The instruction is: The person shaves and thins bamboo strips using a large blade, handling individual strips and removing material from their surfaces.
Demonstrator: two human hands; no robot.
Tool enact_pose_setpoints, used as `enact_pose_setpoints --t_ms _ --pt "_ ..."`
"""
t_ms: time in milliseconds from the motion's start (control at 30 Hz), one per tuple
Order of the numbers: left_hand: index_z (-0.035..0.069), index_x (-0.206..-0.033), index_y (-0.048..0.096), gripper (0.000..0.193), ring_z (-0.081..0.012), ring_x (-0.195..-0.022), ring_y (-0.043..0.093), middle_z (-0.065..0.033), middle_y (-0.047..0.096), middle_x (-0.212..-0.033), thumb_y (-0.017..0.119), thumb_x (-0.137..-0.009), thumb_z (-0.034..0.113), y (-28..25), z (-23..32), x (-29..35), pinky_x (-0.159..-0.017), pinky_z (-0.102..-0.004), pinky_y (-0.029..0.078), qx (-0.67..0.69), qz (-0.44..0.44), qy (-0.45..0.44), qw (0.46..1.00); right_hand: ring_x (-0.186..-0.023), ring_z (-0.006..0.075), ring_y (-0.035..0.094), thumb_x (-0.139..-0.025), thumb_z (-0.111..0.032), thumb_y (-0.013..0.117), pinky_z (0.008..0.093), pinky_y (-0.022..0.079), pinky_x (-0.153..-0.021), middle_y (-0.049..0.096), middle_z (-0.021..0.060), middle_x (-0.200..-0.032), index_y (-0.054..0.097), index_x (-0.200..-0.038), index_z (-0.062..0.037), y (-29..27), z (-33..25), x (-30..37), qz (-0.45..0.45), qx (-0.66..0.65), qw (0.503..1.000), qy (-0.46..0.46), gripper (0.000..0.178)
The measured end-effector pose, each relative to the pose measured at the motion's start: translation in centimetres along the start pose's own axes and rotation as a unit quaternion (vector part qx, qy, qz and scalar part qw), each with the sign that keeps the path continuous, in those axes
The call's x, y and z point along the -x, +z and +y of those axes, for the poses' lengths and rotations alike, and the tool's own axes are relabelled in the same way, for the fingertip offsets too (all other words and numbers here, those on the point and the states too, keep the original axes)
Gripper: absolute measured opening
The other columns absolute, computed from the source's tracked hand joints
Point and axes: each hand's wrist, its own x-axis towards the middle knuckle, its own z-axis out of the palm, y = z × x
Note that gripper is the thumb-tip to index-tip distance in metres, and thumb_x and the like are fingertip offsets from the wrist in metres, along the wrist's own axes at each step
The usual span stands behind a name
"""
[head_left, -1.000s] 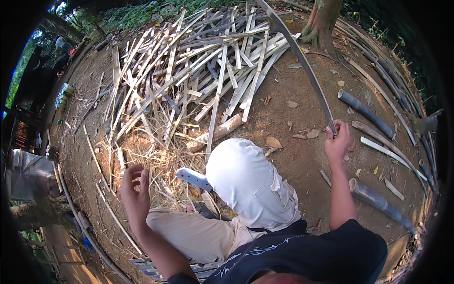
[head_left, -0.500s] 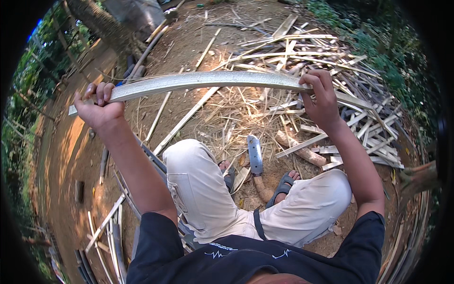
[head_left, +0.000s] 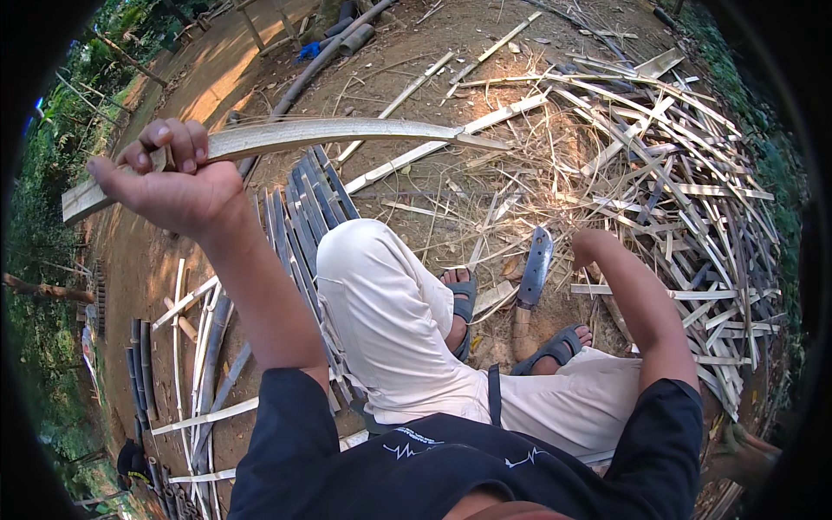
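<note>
A long pale split bamboo strip (head_left: 338, 132) stretches across the upper view, slightly bowed, with loose fibres along its edge. My left hand (head_left: 178, 173) is closed round it near its left end, and a short piece sticks out beyond the palm. The strip's other end is free, above the littered ground. My right hand (head_left: 592, 246) is lowered off the strip, its wrist bent and its fingers hidden from view. Close to it, a machete (head_left: 535, 264) with a broad metal blade and wooden handle stands blade-up between my sandalled feet.
A large tangled heap of split bamboo strips (head_left: 685, 191) spreads on the right. Beside my left leg lie dark bamboo slats (head_left: 305, 204). More strips and poles (head_left: 204, 390) lie at lower left. A long grey pole (head_left: 325, 56) rests on the dirt farther off.
My right hand has let go of the strip's right end and dropped toward the machete. My left hand has moved left with the strip. The whole view has turned leftward.
</note>
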Motion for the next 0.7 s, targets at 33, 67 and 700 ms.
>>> enact_pose_setpoints --t_ms 33,67,700 --pt "0.016 -0.074 0.036 0.05 -0.0108 -0.043 0.03 -0.0053 0.049 -0.06 0.049 -0.097 0.059 0.9 -1.8 0.4 -0.043 -0.0269 0.022 -0.014 0.006 -0.005 1.0 -0.091 0.0375 0.069 -0.081 -0.046 0.072 0.0425 0.056 -0.082 0.072 0.0225 -0.094 0.075 -0.09 0.0013 3.0 0.4 -1.6 0.033 -0.028 0.999 0.022 0.049" --pt "0.016 -0.075 0.036 0.051 -0.0109 -0.043 0.03 -0.0058 0.049 -0.059 0.05 -0.096 0.06 1.0 -2.9 0.5 -0.042 -0.0267 0.022 -0.016 -0.01 -0.002 1.0 -0.099 0.0366 0.068 -0.084 -0.046 0.07 0.0432 0.054 -0.089 0.071 0.0216 -0.102 0.074 -0.098 -0.001 4.9 -0.7 -2.9 0.035 -0.094 0.992 0.08 0.047" --pt "0.012 -0.06 0.04 0.058 -0.0107 -0.047 0.028 0.0 0.044 -0.064 0.039 -0.103 0.051 -11.7 6.6 -0.6 -0.045 -0.0261 0.02 0.03 -0.017 -0.01 0.999 -0.118 0.0447 0.058 -0.079 -0.019 0.078 0.0461 0.048 -0.1 0.057 0.0339 -0.126 0.014 -0.146 0.007 13.3 -20.1 -2.5 0.157 -0.57 0.729 0.344 0.096"
